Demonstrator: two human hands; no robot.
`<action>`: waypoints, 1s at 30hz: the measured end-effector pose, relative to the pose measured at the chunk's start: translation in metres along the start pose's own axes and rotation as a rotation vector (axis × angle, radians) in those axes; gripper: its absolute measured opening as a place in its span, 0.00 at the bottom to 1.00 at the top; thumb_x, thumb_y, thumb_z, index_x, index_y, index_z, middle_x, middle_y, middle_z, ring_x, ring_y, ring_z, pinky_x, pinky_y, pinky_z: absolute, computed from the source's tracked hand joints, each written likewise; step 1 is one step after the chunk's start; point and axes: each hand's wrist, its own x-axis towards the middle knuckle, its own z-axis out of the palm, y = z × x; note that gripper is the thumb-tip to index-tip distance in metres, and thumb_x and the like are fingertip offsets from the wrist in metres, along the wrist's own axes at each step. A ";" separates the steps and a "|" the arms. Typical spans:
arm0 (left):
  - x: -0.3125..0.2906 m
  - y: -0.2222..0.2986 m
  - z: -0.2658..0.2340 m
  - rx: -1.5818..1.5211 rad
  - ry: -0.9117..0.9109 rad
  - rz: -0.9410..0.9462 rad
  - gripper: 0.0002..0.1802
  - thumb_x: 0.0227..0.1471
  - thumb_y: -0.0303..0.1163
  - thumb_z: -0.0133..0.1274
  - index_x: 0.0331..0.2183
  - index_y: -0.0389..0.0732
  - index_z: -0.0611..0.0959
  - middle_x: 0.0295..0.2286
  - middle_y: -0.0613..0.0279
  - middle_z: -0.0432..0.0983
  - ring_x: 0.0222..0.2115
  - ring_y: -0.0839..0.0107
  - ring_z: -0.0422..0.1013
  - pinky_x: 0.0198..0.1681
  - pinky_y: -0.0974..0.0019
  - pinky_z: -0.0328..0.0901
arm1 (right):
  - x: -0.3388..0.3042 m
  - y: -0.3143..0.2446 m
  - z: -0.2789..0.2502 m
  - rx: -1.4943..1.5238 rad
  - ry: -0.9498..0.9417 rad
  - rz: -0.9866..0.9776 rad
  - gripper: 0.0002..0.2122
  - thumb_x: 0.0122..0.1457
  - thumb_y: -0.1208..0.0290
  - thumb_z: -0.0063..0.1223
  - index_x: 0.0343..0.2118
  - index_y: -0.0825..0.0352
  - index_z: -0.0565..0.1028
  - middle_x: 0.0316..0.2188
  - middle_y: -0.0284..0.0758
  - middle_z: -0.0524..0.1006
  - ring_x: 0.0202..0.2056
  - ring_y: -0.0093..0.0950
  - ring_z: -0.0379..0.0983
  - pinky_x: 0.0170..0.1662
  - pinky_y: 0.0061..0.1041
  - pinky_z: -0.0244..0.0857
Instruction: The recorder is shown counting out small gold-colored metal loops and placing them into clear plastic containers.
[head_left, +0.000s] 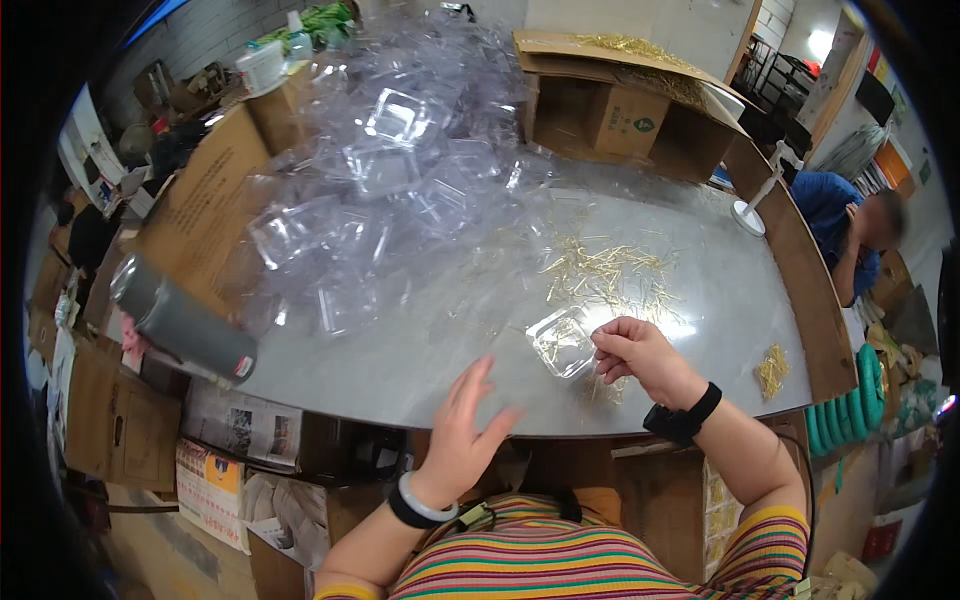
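My right hand (640,356) is closed in a pinch, its fingertips at the right edge of a small clear plastic box (562,342). Whether they grip that edge or a small piece, I cannot make out. Several thin gold-coloured pieces show in the box. My left hand (464,432) hovers at the table's near edge, fingers apart and slightly blurred, holding nothing. Beyond the box spreads a loose scatter of thin gold pieces (612,272), and a few more gold pieces (604,390) lie below my right hand.
A large heap of clear plastic boxes (400,170) covers the table's far left. Cardboard walls (790,270) edge the grey table (450,370). A grey cylinder (185,322) leans at the left; a small gold pile (771,371) lies right. Another person (850,230) sits beyond the right wall.
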 end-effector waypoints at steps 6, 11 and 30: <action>0.006 0.028 0.024 -0.897 0.006 -0.430 0.40 0.64 0.22 0.45 0.67 0.46 0.41 0.59 0.46 0.60 0.57 0.53 0.66 0.59 0.46 0.66 | -0.034 0.033 0.057 -0.041 0.017 -0.152 0.09 0.63 0.69 0.57 0.38 0.70 0.75 0.26 0.33 0.77 0.25 0.24 0.76 0.29 0.24 0.72; -0.014 0.014 0.019 -0.913 -0.028 -0.487 0.26 0.64 0.23 0.46 0.59 0.41 0.57 0.55 0.48 0.64 0.51 0.53 0.72 0.55 0.46 0.71 | -0.047 0.055 0.069 -0.566 0.295 -0.704 0.06 0.57 0.74 0.61 0.35 0.68 0.77 0.26 0.38 0.78 0.25 0.31 0.76 0.29 0.29 0.70; -0.007 0.021 0.027 -0.862 -0.338 -0.638 0.29 0.60 0.19 0.51 0.59 0.41 0.61 0.55 0.48 0.66 0.54 0.53 0.71 0.55 0.50 0.71 | -0.059 0.074 0.026 -0.460 0.238 -0.732 0.06 0.55 0.77 0.64 0.36 0.68 0.80 0.29 0.38 0.79 0.27 0.30 0.75 0.31 0.27 0.68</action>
